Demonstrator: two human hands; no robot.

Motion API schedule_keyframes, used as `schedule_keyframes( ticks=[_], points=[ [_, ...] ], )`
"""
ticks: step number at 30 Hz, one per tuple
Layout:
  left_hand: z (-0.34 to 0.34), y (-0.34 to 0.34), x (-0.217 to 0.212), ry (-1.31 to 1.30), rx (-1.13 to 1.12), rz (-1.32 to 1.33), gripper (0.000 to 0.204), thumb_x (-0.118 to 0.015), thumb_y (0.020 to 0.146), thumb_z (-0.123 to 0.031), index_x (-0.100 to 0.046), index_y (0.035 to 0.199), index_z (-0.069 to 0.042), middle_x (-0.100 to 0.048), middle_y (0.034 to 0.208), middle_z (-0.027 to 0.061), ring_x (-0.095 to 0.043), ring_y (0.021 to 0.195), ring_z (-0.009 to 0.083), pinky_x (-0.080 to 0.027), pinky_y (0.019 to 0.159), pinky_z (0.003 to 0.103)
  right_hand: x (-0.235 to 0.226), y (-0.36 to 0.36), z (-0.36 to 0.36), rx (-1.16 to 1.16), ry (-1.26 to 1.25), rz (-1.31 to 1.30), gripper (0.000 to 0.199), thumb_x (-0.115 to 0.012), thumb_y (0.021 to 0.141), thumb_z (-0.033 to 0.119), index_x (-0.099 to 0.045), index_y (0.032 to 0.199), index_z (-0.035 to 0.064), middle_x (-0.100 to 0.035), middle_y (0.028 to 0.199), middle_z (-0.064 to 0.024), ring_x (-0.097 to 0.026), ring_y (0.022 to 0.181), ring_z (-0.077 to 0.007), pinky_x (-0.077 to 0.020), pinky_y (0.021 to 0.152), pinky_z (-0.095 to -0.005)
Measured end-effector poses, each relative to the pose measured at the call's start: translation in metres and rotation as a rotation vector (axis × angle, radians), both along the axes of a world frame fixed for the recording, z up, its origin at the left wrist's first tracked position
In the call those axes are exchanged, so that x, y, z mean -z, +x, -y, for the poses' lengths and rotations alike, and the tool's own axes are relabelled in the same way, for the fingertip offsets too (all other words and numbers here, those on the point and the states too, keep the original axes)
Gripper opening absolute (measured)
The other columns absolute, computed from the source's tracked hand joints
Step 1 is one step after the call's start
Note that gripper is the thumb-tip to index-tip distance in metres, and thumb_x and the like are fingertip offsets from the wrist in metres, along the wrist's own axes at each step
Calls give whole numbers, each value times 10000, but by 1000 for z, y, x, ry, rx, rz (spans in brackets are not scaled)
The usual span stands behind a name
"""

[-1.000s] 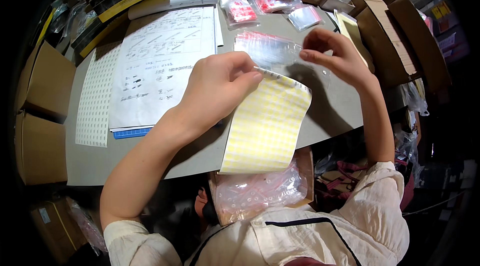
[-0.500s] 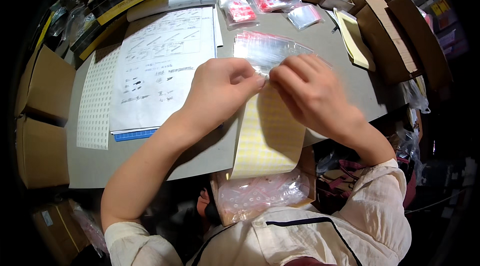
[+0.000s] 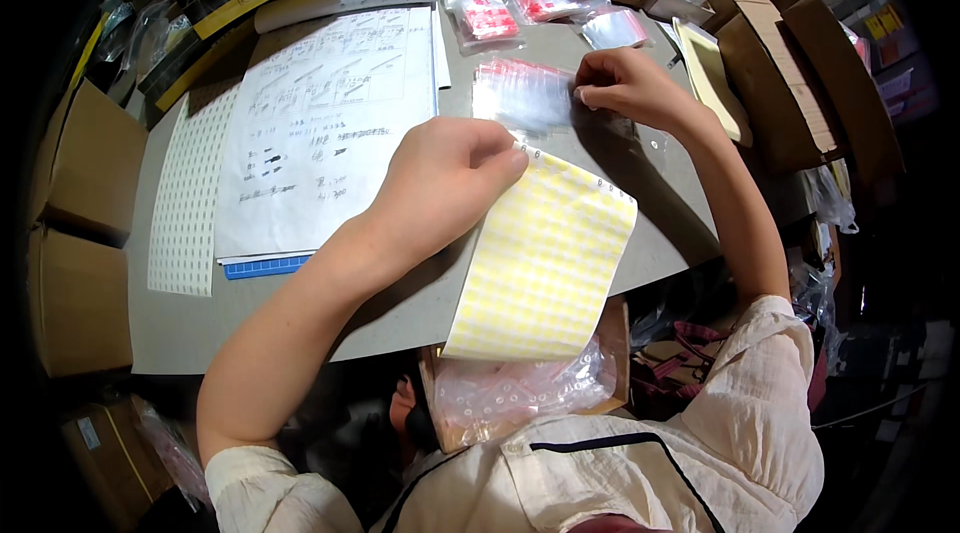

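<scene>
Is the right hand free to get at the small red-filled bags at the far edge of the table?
Probably yes. The right hand rests on the stack of clear bags, and the red-filled bags lie just beyond it with nothing between. It would have to let go first.

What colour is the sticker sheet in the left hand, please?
Pale yellow sticker sheet, gridded; head view.

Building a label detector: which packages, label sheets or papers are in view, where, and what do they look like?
Yellow label sheet: pinched by left hand, hangs over table edge.
White label sheet: table left, long strip.
Printed paper: centre-left, white, blue edge below.
Clear bags stack: under right hand, red-striped tops.
Red-filled bags: far edge.
Cardboard boxes: left, brown.
</scene>
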State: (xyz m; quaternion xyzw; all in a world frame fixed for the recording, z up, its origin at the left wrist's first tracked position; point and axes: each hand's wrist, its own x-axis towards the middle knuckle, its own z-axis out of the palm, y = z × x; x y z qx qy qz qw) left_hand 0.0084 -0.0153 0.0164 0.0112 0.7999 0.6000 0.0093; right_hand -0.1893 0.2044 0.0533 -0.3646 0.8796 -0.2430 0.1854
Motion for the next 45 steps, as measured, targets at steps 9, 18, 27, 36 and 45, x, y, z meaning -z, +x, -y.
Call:
schedule_keyframes(
  ticks=[9,18,27,36,45],
  points=[
    [-3,4,-7,-69,-5,-7,231,-685,1015,-190,-721,1000,38,-672,760,10,-575,677,57,-455,616,247,-14,0,-5,-43,15,-129,202,-769,907,122,-647,962,-29,-664,822,-88,-641,785,-142,-512,717,-331],
    [-3,3,-6,-107,-20,-70,228,-669,1013,-189,-715,1016,34,-660,743,28,-566,660,76,-455,613,274,8,8,8,-133,109,-496,258,-746,875,88,-594,1059,-10,-698,954,-191,-678,877,-346,-537,802,-418],
    [-5,6,-5,-116,-46,-117,206,-687,990,-169,-719,1022,31,-690,755,54,-597,669,92,-483,635,283,-34,32,-3,39,98,-514,330,-818,909,249,-626,1001,-3,-691,873,-137,-686,830,-285,-535,735,-403],
    [-3,5,-6,-105,-18,-173,177,-697,975,-142,-720,982,33,-682,738,48,-602,641,92,-483,600,277,-34,108,19,-295,-211,-206,138,-716,914,84,-656,1019,18,-697,915,-152,-692,826,-333,-551,729,-386],
    [-3,1,-1,159,42,90,166,-617,1029,-72,-701,1001,67,-662,759,34,-596,642,83,-488,575,253,-11,140,17,-422,-128,-981,231,-707,804,36,-625,1020,24,-576,904,-118,-614,859,-312,-521,776,-405]
  ],
)
